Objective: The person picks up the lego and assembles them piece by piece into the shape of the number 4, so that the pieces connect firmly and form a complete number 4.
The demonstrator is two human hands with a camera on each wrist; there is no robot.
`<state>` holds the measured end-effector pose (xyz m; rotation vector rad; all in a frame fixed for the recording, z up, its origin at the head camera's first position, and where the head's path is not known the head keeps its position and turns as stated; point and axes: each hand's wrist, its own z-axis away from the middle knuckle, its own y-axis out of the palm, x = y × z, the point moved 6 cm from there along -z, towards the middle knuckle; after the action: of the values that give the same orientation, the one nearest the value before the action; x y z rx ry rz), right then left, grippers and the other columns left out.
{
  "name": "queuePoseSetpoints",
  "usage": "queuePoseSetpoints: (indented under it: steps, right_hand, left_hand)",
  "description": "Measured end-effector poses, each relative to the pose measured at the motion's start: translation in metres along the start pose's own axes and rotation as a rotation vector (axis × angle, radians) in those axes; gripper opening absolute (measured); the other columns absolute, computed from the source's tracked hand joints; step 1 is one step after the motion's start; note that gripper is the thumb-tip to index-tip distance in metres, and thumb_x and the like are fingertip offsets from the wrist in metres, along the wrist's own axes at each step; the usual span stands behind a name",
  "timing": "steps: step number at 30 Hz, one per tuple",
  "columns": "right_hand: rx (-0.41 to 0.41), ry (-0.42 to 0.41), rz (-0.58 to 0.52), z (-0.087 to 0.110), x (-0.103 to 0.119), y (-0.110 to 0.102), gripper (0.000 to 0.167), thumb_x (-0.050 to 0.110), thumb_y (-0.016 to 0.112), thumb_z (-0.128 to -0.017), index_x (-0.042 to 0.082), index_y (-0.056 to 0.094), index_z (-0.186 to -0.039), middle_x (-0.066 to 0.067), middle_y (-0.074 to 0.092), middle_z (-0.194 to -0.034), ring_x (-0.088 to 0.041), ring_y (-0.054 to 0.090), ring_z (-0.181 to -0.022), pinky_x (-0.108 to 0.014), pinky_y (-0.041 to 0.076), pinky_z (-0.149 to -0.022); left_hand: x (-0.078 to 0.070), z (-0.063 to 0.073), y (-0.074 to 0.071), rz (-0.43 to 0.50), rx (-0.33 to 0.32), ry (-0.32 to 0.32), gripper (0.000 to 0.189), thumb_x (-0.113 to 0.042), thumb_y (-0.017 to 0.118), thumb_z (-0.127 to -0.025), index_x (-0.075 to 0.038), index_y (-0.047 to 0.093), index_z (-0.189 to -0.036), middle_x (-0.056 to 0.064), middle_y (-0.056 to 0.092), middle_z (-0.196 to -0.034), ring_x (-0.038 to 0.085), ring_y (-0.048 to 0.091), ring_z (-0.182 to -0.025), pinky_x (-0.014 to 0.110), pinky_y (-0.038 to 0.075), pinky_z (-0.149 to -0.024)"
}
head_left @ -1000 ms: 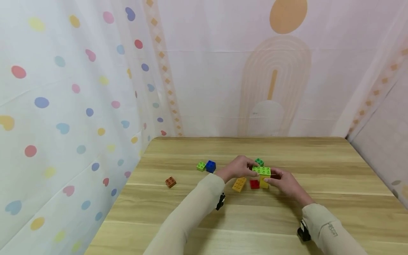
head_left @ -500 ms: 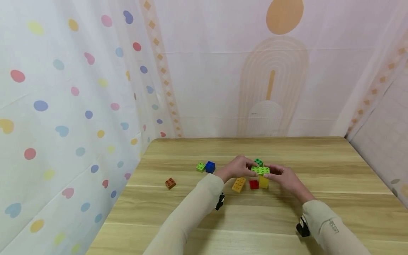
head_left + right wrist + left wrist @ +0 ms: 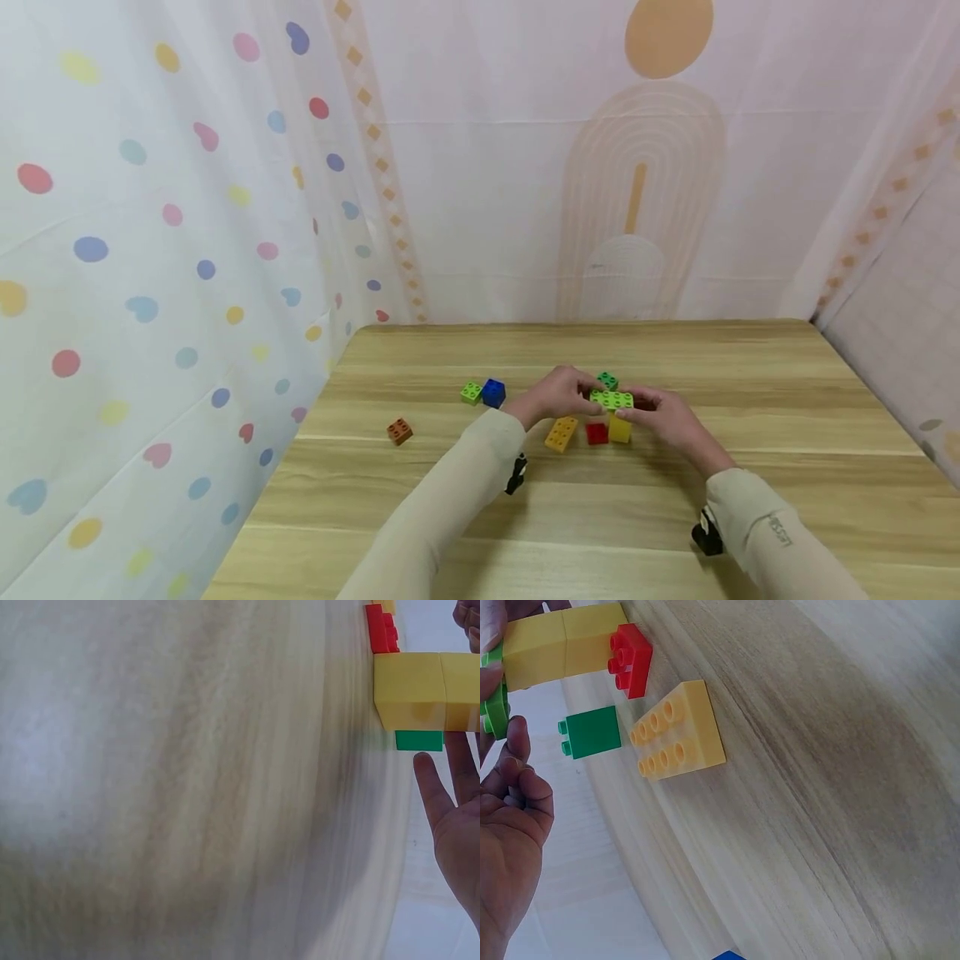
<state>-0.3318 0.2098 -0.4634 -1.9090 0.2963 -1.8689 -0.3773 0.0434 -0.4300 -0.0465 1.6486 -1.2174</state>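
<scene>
A lime green building brick (image 3: pixel 612 400) lies flat on top of a stack of two yellow bricks (image 3: pixel 562 646). At its left end my left hand (image 3: pixel 557 392) pinches it between thumb and fingers. My right hand (image 3: pixel 667 418) holds the right end, thumb in front and fingers behind, close to the top yellow brick. In the right wrist view some right fingers (image 3: pixel 431 780) stretch out beside the stack, and the thumb is out of frame. A red brick (image 3: pixel 597 433) lies against or very near the stack's left side. Behind stands a green brick (image 3: pixel 607 381).
An orange-yellow long brick (image 3: pixel 561 434) lies left of the red one. Farther left are a blue brick (image 3: pixel 493 392), a small lime brick (image 3: pixel 471 392) and a brown brick (image 3: pixel 400 431). The wooden table (image 3: pixel 600 517) meets a patterned curtain (image 3: pixel 487 208) at the back.
My right thumb has moved up from the yellow bricks' side to the lime green brick's edge. The lime green brick shows less of its front side now. My left hand stays nearly still.
</scene>
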Motion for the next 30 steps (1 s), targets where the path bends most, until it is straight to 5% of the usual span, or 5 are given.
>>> queuePoseSetpoints:
  steps: [18,26,30]
  right_hand:
    - [0.002,-0.039,-0.080,0.004,0.003,0.005,0.054,0.030,0.067,-0.096,-0.002,0.056,-0.138,-0.019,0.059,-0.132,-0.027,0.056,-0.114,-0.036,0.047,-0.088]
    - [-0.010,-0.039,-0.109,0.003,0.000,0.006,0.053,0.030,0.068,-0.096,-0.001,0.056,-0.137,-0.014,0.064,-0.122,-0.016,0.058,-0.100,-0.030,0.047,-0.084]
    - [-0.016,-0.031,-0.103,0.002,-0.001,0.006,0.055,0.032,0.068,-0.096,-0.001,0.056,-0.138,-0.013,0.065,-0.120,-0.016,0.057,-0.099,-0.030,0.047,-0.084]
  left_hand:
    - [0.008,0.002,0.001,-0.008,-0.021,0.006,0.042,-0.031,0.072,-0.093,-0.011,0.066,-0.129,-0.006,0.062,-0.095,0.009,0.055,-0.082,0.023,0.048,-0.069]
    - [0.018,0.012,-0.013,0.017,-0.159,-0.033,0.045,-0.047,0.052,-0.102,-0.014,0.067,-0.128,-0.003,0.067,-0.120,0.009,0.060,-0.103,0.030,0.050,-0.087]
    - [0.023,0.017,-0.022,0.024,-0.205,-0.036,0.043,-0.044,0.053,-0.102,-0.013,0.067,-0.129,-0.002,0.066,-0.118,0.011,0.059,-0.100,0.030,0.050,-0.085]
